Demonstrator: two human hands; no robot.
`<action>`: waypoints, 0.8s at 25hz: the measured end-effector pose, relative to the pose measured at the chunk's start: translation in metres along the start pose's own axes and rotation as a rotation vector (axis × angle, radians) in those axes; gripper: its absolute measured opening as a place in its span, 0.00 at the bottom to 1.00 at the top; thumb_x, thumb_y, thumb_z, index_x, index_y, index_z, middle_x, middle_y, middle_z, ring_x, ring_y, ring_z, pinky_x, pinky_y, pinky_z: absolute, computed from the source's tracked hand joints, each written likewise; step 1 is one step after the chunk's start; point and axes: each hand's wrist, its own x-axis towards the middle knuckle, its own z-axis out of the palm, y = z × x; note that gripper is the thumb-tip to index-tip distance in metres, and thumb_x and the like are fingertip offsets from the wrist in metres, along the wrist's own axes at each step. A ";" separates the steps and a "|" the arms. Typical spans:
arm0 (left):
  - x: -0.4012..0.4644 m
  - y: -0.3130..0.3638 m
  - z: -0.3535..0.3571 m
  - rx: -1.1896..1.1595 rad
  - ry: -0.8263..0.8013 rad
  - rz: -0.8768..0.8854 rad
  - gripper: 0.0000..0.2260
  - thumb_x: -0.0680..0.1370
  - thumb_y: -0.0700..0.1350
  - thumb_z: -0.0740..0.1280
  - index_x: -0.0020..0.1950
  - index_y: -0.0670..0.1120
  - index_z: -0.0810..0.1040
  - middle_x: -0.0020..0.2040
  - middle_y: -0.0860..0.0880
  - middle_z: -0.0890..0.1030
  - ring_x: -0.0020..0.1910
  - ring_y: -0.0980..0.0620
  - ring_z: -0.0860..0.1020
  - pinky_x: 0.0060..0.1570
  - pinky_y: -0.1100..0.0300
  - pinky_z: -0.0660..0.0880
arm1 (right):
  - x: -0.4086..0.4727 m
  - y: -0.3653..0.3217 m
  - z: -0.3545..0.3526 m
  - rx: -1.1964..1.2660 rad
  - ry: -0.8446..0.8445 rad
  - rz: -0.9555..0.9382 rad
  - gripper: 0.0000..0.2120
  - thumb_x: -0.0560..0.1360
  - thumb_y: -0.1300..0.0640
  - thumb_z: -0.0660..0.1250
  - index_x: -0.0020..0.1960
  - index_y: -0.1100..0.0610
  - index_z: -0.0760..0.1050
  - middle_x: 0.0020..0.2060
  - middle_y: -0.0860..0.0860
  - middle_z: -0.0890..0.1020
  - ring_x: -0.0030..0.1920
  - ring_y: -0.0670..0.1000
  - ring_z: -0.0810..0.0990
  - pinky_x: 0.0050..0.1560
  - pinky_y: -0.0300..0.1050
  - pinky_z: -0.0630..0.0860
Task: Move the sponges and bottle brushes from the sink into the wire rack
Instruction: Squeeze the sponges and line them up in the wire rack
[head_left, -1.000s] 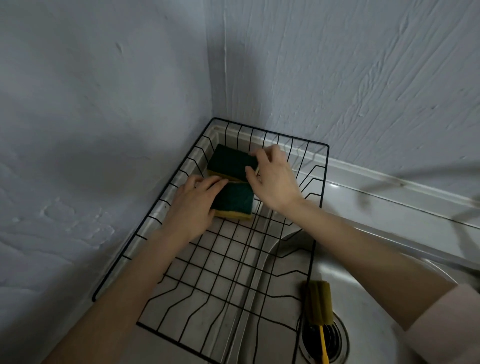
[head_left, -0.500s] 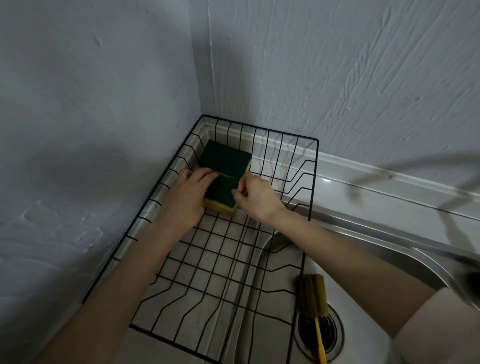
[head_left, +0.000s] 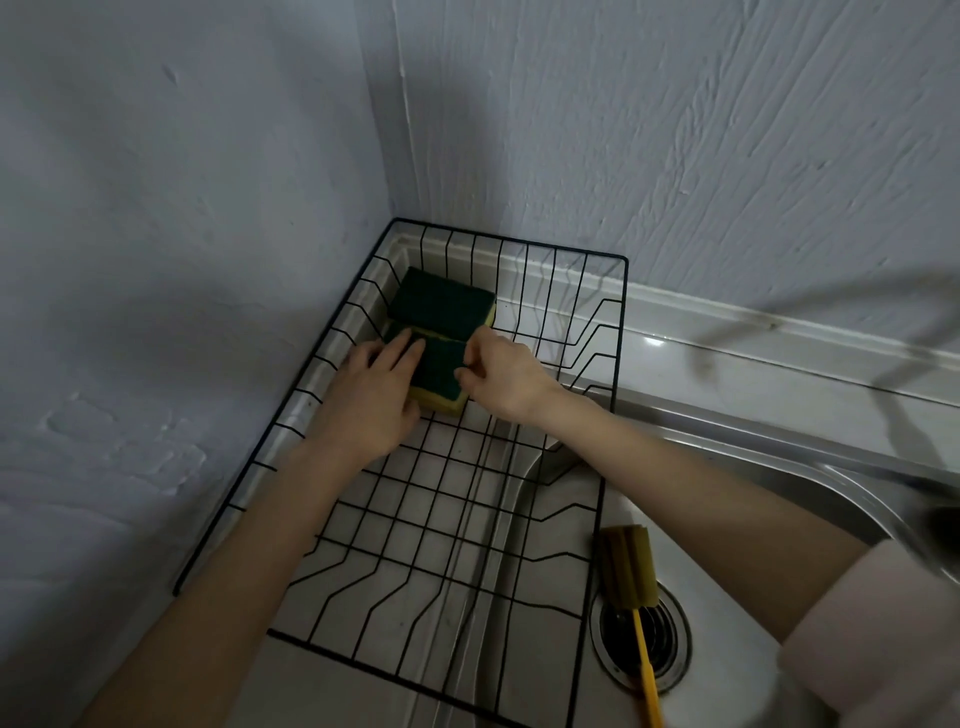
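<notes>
Now both hands, left (head_left: 371, 400) flat and right (head_left: 506, 379) pinching, grip the near sponge (head_left: 439, 376).

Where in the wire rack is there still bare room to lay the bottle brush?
The near half of the wire rack, from the hands to its front edge, is bare grid. The far left corner is crowded: two sponges sit there, with the left hand and right hand on the nearer one. The bottle brush lies in the sink.

Two sponges (head_left: 441, 306) (head_left: 439, 376) are sitting in one wire rack (head_left: 618, 332), one bottle brush (head_left: 626, 571) is lying in the sink (head_left: 727, 613).
</notes>
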 end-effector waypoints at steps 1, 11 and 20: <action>-0.002 0.001 -0.002 0.000 -0.022 -0.012 0.28 0.78 0.47 0.58 0.74 0.46 0.49 0.77 0.46 0.50 0.74 0.42 0.53 0.72 0.48 0.56 | -0.003 -0.001 -0.002 -0.023 -0.016 -0.005 0.14 0.78 0.55 0.59 0.60 0.61 0.67 0.58 0.61 0.75 0.55 0.58 0.75 0.45 0.43 0.67; -0.048 0.046 -0.039 -0.051 0.040 0.015 0.25 0.79 0.49 0.57 0.74 0.48 0.54 0.77 0.44 0.53 0.75 0.43 0.52 0.73 0.46 0.53 | -0.086 -0.007 -0.044 -0.172 0.100 -0.081 0.23 0.78 0.56 0.57 0.72 0.58 0.61 0.69 0.58 0.69 0.68 0.57 0.69 0.69 0.50 0.67; -0.108 0.124 -0.046 -0.059 0.128 0.180 0.24 0.78 0.48 0.59 0.73 0.49 0.57 0.76 0.46 0.58 0.75 0.46 0.56 0.74 0.46 0.55 | -0.192 0.028 -0.062 -0.219 0.239 0.035 0.28 0.76 0.53 0.60 0.74 0.55 0.58 0.73 0.55 0.65 0.72 0.57 0.64 0.73 0.54 0.59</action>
